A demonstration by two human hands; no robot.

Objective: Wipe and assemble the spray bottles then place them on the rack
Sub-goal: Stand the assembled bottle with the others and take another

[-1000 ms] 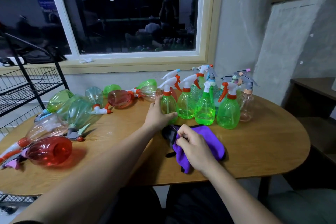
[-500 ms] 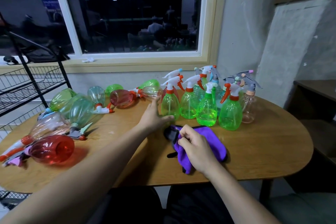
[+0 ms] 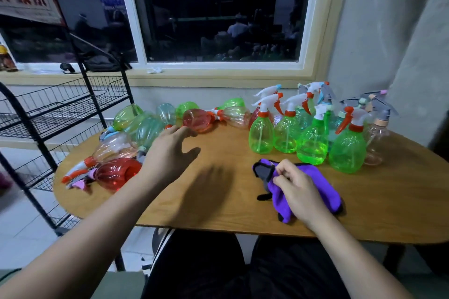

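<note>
1. While your left hand [image 3: 170, 150] hovered over the bench [image 3: 230, 204] with its fingers spread and nothing in its grasp, its fingertips lay near the pale red bottle [image 3: 198, 120]. The blur kept me from telling whether they touched it.
2. Your right hand [image 3: 297, 189] gripped the purple cloth [image 3: 323, 187], with curled fingers pinching a fold near its dark-edged corner.
3. That cloth lay on the bench at your right, just in front of the upright spray bottles [image 3: 261, 136].
4. The upright spray bottles stood together at the right rear of the bench. Four green ones with white and orange trigger heads made the front row, and more stood close behind them.
5. At the far right of that group stood a clear peach bottle [image 3: 377, 138] with a grey trigger head.
6. Other bottles lay on their sides across the left half of the bench. A dark red bottle [image 3: 116, 173] was closest to the left edge, and a clear bottle [image 3: 114, 147] lay just behind it.
7. Green and teal ones lay farther back, in a line that ran along the rear edge toward the upright group.
8. The black wire rack [image 3: 48, 121] stood on the floor just left of the bench, below the window sill.
</note>
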